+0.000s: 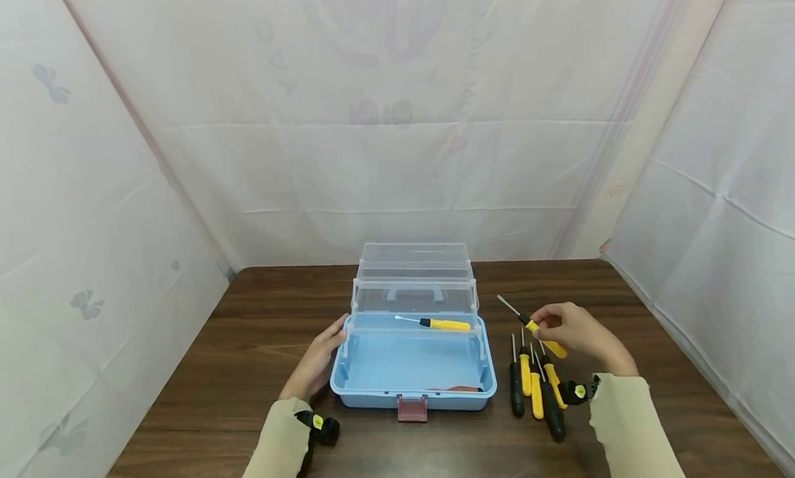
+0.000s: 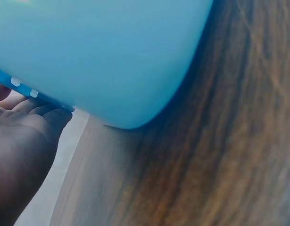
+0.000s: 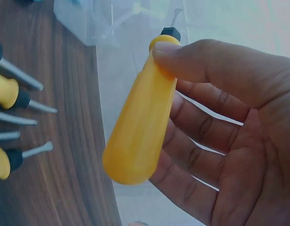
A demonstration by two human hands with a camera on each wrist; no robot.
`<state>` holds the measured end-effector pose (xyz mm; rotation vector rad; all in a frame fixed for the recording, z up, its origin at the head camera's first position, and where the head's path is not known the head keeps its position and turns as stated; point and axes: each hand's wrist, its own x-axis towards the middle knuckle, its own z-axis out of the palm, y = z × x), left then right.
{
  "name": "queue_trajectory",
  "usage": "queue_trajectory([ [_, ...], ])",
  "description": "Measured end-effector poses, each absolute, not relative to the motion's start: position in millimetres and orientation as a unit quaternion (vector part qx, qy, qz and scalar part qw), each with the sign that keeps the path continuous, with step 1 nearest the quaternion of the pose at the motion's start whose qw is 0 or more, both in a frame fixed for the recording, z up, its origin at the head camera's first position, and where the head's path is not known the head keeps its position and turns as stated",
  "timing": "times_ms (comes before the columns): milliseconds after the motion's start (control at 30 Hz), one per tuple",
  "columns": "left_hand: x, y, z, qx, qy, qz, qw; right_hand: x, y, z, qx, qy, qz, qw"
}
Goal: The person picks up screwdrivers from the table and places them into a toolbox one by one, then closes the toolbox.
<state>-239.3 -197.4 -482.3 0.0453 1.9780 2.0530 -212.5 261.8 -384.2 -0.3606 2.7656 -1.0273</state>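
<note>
From the head view, my left hand (image 1: 317, 361) rests with straight fingers against the left wall of the open blue toolbox (image 1: 413, 388) on the counter (image 1: 248, 326). My right hand (image 1: 577, 330) pinches a yellow screwdriver (image 1: 534, 324) just right of the box, above a row of screwdrivers (image 1: 535, 385). Another screwdriver (image 1: 444, 323) lies in the tray.

At the left wrist, my palm (image 2: 17, 146) touches the box (image 2: 102, 56).

At the right wrist, thumb and fingers (image 3: 206, 122) clasp the yellow handle (image 3: 140, 127), tip pointing away.

Dark wooden table (image 1: 248, 367), white sheeting walls (image 1: 404, 154)
</note>
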Motion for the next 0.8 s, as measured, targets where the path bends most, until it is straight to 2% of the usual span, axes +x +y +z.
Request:
queue_trajectory([
  [800, -240.5, -195.8, -481.7, 0.017, 0.692, 0.709, 0.136, -240.7, 224.7, -372.4, -0.184, 0.920, -0.342, 0.056],
])
